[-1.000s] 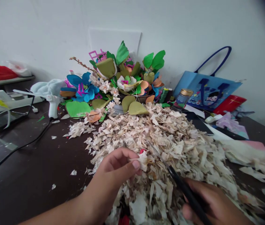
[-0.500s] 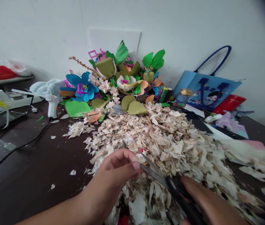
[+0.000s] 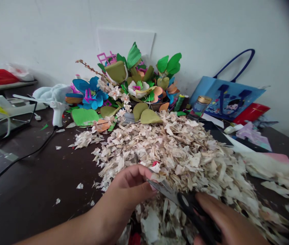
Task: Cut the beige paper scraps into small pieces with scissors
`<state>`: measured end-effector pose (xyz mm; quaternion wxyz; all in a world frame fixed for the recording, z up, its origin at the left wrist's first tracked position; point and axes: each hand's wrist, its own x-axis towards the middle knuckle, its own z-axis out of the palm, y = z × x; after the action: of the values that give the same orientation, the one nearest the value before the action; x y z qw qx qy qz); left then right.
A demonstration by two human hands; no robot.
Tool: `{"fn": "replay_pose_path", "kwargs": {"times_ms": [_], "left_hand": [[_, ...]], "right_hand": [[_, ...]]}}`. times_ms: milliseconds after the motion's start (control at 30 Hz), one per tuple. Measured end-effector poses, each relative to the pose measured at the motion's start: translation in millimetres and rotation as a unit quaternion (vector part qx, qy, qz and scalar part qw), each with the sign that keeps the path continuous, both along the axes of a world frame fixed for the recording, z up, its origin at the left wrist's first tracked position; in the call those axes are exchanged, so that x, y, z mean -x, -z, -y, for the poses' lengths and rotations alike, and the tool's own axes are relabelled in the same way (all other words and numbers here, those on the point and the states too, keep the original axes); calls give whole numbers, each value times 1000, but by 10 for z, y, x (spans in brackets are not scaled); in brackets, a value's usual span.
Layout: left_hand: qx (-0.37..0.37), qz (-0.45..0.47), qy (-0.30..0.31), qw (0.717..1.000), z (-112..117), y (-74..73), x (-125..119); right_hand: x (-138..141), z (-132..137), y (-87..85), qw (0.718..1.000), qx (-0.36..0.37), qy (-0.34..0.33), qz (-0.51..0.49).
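Note:
My left hand (image 3: pixel 127 194) is pinched closed in the lower middle, with a small pale petal-like piece (image 3: pixel 159 177) at its fingertips. From the right, my right hand (image 3: pixel 226 217) grips black-handled scissors (image 3: pixel 182 200). Their slightly parted blades reach to the left thumb and forefinger, at the pale piece. Part of that piece is hidden by the fingers and blades. Beneath and beyond both hands spreads a large heap of cream-coloured scraps (image 3: pixel 170 146), with a small red bit (image 3: pixel 155 163) lying among them.
A bunch of handmade flowers (image 3: pixel 134 81) stands behind the heap. To the left are a white glue gun (image 3: pixel 57 114), its black cable (image 3: pixel 32 153) and a power strip (image 3: pixel 14 110). At right stand a gold-lidded jar (image 3: pixel 200 105) and a blue bag (image 3: pixel 226 95).
The scissor blades have closed somewhat and moved left across the left thumb and fingertip. My left hand has shifted slightly right and down.

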<state>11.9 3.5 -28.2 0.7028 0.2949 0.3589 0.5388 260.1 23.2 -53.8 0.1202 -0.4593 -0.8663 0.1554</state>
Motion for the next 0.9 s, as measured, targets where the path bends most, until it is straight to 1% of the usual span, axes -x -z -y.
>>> {"fn": "replay_pose_path", "kwargs": {"times_ms": [200, 300, 467, 700, 767, 900], "left_hand": [[4, -6, -4, 1000, -16, -1, 2], [9, -13, -4, 1000, -14, -22, 10], [16, -17, -8, 1000, -2, -52, 12], [30, -44, -10, 999, -7, -118, 5], [29, -47, -10, 998, -5, -130, 4], [37, -57, -12, 998, 1, -160, 3]], "right_hand": [[49, 7, -55, 999, 44, 8, -3], [39, 8, -58, 998, 56, 4, -9], [30, 2, -58, 998, 58, 21, -9], [60, -17, -94, 994, 107, 25, 8], [70, -26, -102, 994, 108, 25, 5], [76, -30, -98, 996, 84, 16, -8]]}}
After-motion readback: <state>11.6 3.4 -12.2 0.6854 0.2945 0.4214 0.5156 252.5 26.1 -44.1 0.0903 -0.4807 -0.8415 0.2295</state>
